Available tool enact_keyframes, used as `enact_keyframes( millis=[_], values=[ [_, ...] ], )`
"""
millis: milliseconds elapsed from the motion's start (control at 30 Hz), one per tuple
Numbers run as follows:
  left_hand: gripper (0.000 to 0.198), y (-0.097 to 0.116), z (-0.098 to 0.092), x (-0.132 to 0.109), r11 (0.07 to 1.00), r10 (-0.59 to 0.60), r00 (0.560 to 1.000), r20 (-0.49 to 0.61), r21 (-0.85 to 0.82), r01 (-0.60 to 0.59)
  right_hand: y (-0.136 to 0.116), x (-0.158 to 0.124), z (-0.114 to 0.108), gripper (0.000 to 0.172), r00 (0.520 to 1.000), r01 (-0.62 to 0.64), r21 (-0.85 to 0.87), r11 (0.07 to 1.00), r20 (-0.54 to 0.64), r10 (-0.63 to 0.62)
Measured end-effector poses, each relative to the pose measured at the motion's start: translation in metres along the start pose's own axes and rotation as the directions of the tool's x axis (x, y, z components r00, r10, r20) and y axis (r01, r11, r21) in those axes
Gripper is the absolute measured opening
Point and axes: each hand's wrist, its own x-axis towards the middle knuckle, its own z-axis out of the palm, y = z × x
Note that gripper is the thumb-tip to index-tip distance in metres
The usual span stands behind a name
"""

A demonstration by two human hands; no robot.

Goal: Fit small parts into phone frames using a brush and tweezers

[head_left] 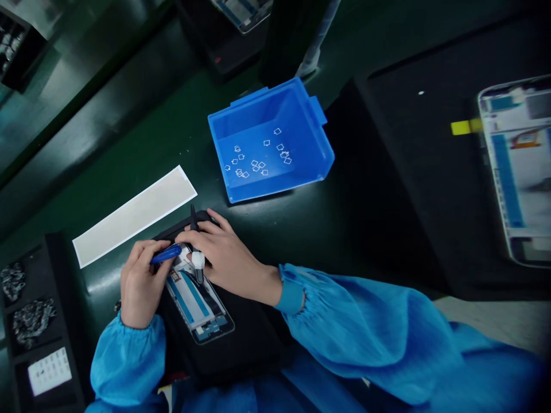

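Observation:
An opened smartphone (198, 307), with blue strips along its inside, lies on a black padded mat (241, 338) in front of me. My left hand (140, 281) is closed around a slim blue pen-shaped tool (167, 254), whose tip points at the phone's upper end. From the other side, my right hand (232, 261) rests over the phone's top edge. Between its fingers is a slim black tool (193, 218) with a white wrapped part (198, 260). Where the two tools meet the phone, my fingers hide the detail.
Beyond my hands stands a blue bin (305, 143) with several small white square frames inside. A pale strip (135, 215) lies left of it. At far left is a black compartment tray (55, 287) with small dark parts. Another opened phone (523, 172) sits on a black mat at right.

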Motion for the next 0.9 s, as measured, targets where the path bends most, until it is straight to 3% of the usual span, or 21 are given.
enact_keyframes(
  millis=[567,900],
  values=[
    [0.019,0.0007,-0.0038,0.0005,0.996,0.076,0.996,0.045,0.046,-0.078,0.0000,0.0008,-0.0011,0.045,1.000,-0.003,0.033,0.999,0.013,0.003],
    [0.016,0.0073,-0.0043,0.0033,0.951,0.172,0.985,0.022,0.258,-0.171,-0.0007,0.0015,-0.0011,0.043,1.000,-0.008,0.058,0.998,-0.005,0.008]
  ],
)
